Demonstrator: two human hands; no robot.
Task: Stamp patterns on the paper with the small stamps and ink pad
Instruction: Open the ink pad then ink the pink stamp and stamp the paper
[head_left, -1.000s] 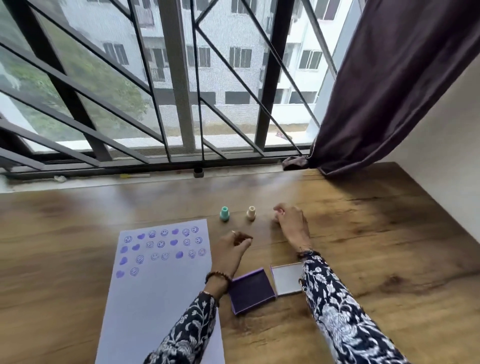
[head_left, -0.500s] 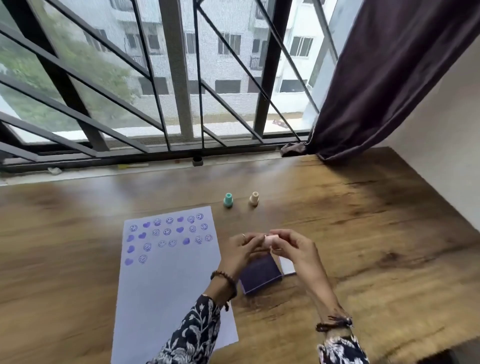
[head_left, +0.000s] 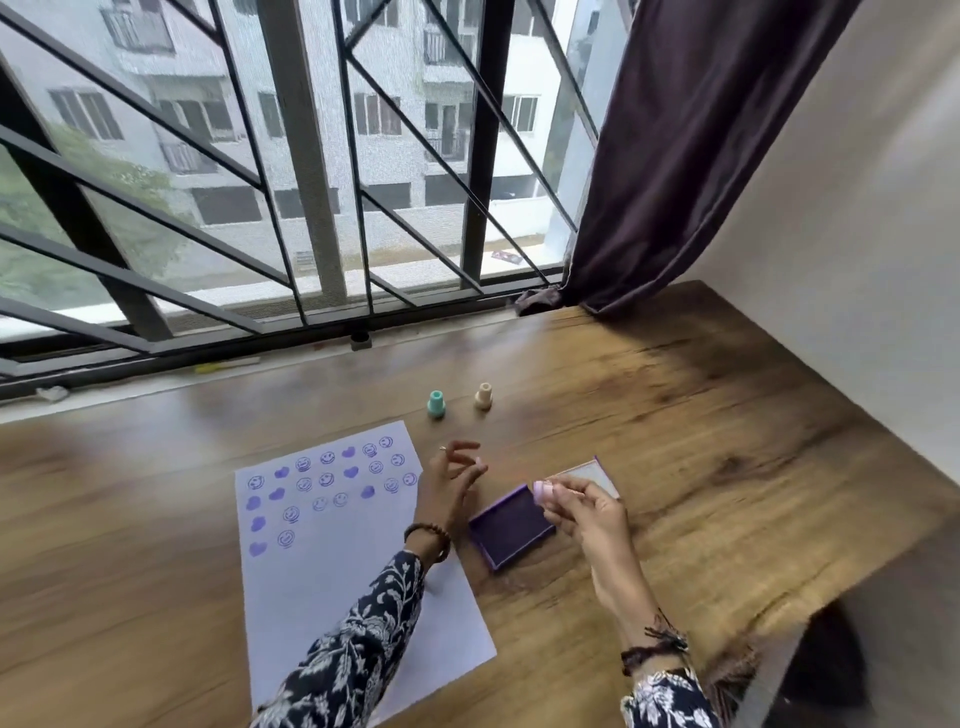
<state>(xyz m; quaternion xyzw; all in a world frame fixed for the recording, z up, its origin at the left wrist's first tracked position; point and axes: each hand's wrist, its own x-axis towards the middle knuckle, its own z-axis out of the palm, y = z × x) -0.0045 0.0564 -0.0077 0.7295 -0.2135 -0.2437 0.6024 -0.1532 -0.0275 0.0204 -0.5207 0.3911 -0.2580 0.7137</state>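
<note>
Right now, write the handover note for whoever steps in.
Left hand: empty, fingers open, beside the paper's right edge.
Right hand: holds the pink stamp above the open purple ink pad.
Teal stamp and beige stamp stand upright farther back on the table.
Done: smileys and hearts fill the paper's top.
Left: ink the pink stamp, fill the blank lower part.

No words, brands or numbers can be read anywhere; the only marks are purple stamped signs, smiley faces and hearts set in rows, on the upper part of the white rectangular sheet of paper (head_left: 332, 561) lying on the brown wooden table (head_left: 675, 441)
</note>
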